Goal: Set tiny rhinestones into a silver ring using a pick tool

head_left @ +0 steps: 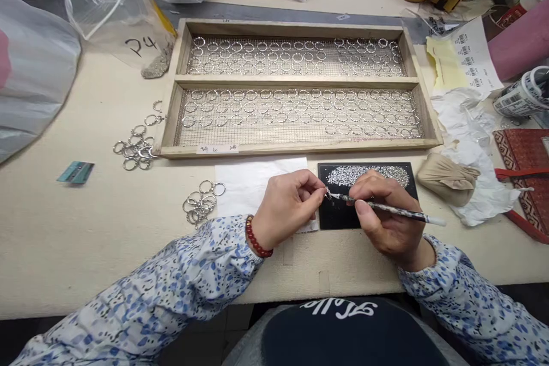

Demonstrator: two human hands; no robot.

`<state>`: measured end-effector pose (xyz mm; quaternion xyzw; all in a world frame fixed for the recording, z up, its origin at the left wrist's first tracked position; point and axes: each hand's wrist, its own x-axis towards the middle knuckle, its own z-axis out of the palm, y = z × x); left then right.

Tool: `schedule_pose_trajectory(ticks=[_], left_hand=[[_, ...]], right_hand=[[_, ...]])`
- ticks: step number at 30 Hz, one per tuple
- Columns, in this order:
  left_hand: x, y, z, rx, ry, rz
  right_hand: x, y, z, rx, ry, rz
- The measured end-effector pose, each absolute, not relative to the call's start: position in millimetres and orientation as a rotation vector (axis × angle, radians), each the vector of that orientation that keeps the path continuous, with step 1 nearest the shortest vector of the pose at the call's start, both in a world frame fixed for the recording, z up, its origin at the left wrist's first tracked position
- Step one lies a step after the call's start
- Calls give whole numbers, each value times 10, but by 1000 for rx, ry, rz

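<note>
Left hand (288, 200) pinches what looks like a ring (328, 191) between thumb and fingertips, over the left edge of the black plate (343, 218); fingers hide most of it. Right hand (388, 214) grips a pen (398, 210) like a pencil, tip at the ring, contact can't be told. Hands close together, not touching each other. Plate lies between the tray's front edge and the counter's (171, 280) front edge; stones (368, 175) are spread toward its back edge, plenty left. Paper (240, 180) just left of the plate, partly under the left hand. Near pile (199, 204) of rings at the paper's left edge, far pile (138, 150) by the tray's front left corner. Can't tell which of these are worked and which aren't. Tray (295, 80) behind: two mesh bays, rings laid in rows. Back bay is well filled; in the front bay the frontmost row covers only the right half. My read: the bulk is laid out, with the ring in hand unfinished and both piles not in the tray. Pouch (448, 179) sits off the plate's right edge.
</note>
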<state>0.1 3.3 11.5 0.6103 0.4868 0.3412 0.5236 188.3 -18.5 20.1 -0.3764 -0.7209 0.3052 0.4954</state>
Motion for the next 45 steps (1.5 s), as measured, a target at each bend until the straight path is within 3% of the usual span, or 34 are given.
schedule_pose_trajectory(ticks=[45], left_hand=[[-3,28,131,1450,1167,813]], right_hand=[[1885,-183,201,-908,-1750,734]])
